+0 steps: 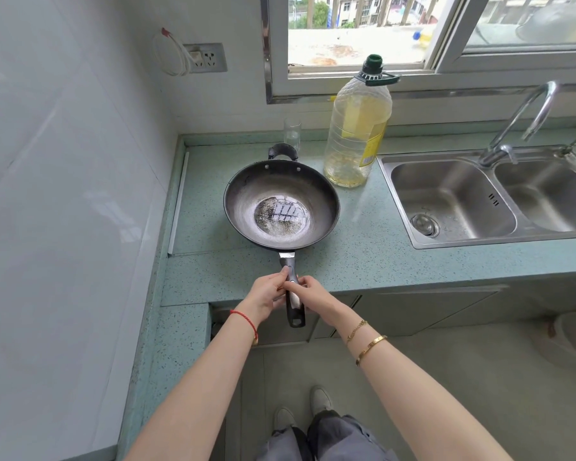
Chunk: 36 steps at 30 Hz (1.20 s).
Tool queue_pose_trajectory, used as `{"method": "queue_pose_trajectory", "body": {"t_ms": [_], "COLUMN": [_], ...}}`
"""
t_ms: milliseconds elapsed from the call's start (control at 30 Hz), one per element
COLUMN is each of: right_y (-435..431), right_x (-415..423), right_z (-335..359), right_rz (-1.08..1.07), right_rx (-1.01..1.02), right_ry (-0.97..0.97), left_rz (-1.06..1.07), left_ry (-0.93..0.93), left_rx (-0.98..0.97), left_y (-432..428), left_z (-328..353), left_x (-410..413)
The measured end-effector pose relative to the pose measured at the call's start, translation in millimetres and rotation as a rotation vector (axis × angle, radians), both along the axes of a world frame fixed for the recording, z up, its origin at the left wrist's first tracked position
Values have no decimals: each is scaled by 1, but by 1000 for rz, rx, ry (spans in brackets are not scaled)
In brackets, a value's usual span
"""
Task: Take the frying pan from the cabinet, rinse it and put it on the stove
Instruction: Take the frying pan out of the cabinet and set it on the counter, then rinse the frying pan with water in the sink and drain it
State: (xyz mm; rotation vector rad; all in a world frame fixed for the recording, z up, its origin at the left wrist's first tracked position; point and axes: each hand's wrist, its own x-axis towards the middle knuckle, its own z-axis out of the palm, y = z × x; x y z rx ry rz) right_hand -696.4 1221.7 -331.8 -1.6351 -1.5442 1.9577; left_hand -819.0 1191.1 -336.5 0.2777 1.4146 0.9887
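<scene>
Two hands clasp the long black handle point(295, 311) of the dark round metal frying pan point(281, 201), left hand point(266, 292) and right hand point(310, 291) curled on it from opposite sides. Its bowl sits on the speckled green countertop point(363, 247) straight beyond the fingertips point(285, 270), handle running back toward the person.

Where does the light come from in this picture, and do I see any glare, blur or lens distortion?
Head view: daylight comes through the window and makes a bright barred reflection in the frying pan bottom and a shine on the sink; the wide lens bends the counter edge and the window frame; the left hand and right hand on the pan handle look sharp.
</scene>
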Motion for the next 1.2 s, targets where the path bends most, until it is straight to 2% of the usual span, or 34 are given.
{"method": "queue_pose_trajectory", "body": {"t_ms": [133,267,400,600,700,900,1200], "right_y": [3,11,12,3,-3,-24,-63], "right_x": [6,16,29,52,66,97,151], "right_z": [3,10,28,62,74,85,85], "right_rz": [-121,-193,-248,-369,-416,-446,-415], "right_rx": [11,142,211,347,393,433,383], "right_ry": [3,-83,-71,99,171,268,294], "left_rz": [35,22,145,252,286,341,412], "left_ry": [23,215,300,304,286,274,267], "left_rx": [-21,-36,98,363,436,496,501], "left_y": [-9,-20,-30,-52,-64,-95,-142], "left_z": [10,20,41,87,106,127,135], "left_x": [-10,-25,-39,-46,-40,-14,42]}}
